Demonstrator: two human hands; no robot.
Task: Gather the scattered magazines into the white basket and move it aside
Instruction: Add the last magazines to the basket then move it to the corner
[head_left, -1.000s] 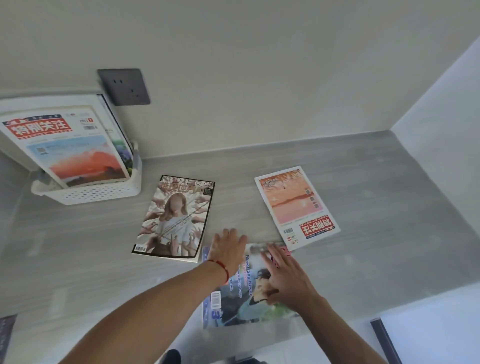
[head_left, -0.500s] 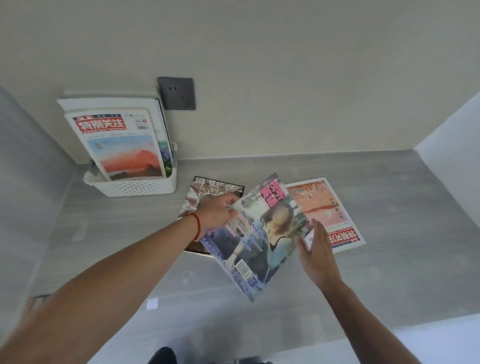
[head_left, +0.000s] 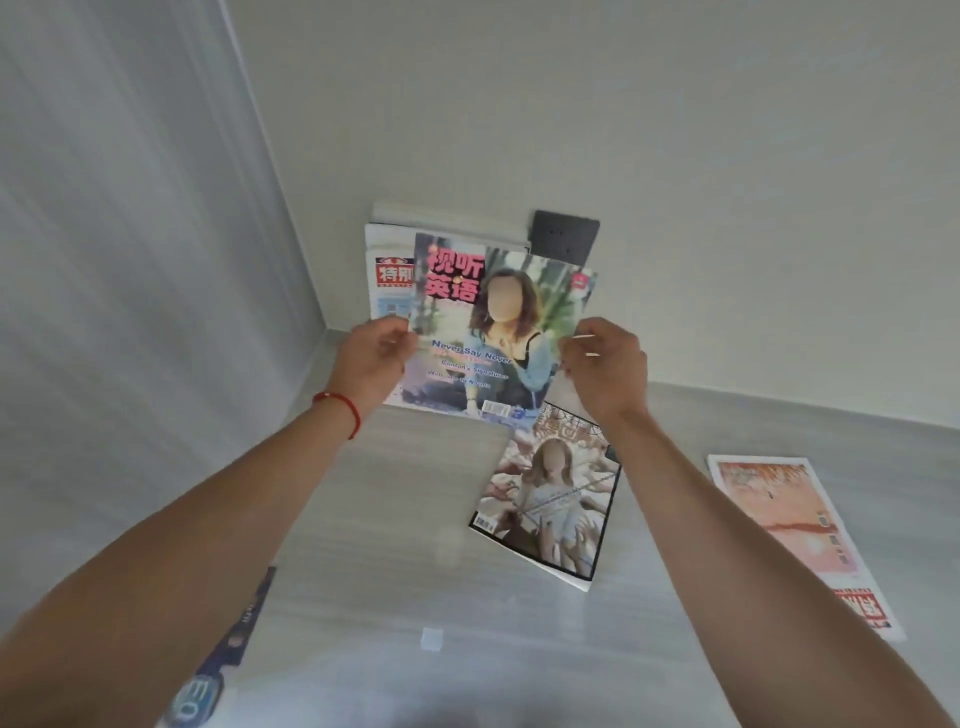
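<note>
Pinching its side edges, left hand (head_left: 371, 358) and right hand (head_left: 605, 364) hold the magazine (head_left: 493, 332) upright between them, long axis vertical; the white basket, hidden behind it, presumably lies just beyond.

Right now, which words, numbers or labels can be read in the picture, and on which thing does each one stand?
"视听英语": held magazine, red title.
"Never Say Never": same cover, blue line.
"3": same cover, beside its barcode.
"特别": magazine behind it, red banner, cut off.
Small lines under "Never Say Never": too blurred.
Dark-edged magazine and orange magazine on the table: titles unreadable.
</note>
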